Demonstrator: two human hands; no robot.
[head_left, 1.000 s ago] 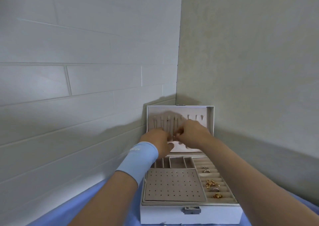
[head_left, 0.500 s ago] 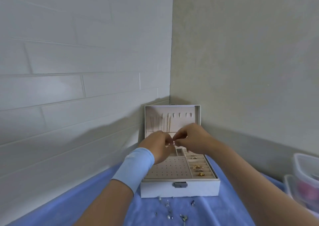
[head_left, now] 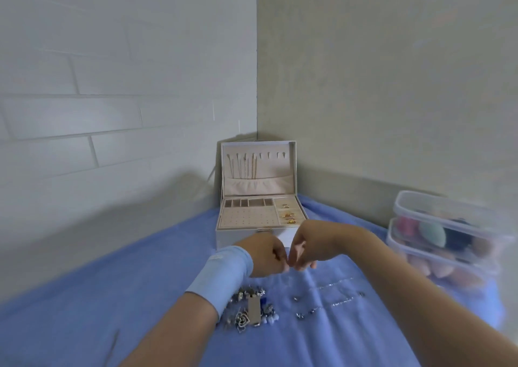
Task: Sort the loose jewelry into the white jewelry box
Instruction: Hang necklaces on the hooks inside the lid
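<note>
The white jewelry box [head_left: 241,239] stands open in the wall corner on a blue cloth [head_left: 112,296]. Several thin chains [head_left: 244,167] hang from hooks inside its lid, and gold pieces [head_left: 288,215] lie in the right-hand slots. My left hand [head_left: 263,256] and my right hand [head_left: 311,247] hover just in front of the box, with curled fingertips almost meeting. Blur hides whether they pinch anything. A heap of loose silver and blue jewelry [head_left: 249,307] lies below my left wrist. Thin chains [head_left: 330,302] are spread to its right.
Two stacked clear plastic containers [head_left: 443,235] with coloured items stand at the right, by the wall. White tiled wall on the left, plain wall behind and to the right of the box. A light blue wristband [head_left: 221,274] is on my left wrist.
Both hands have drawn back together from the lid's hooks to a spot in front of the box. The view has pulled back and tilted down, revealing the loose jewelry.
</note>
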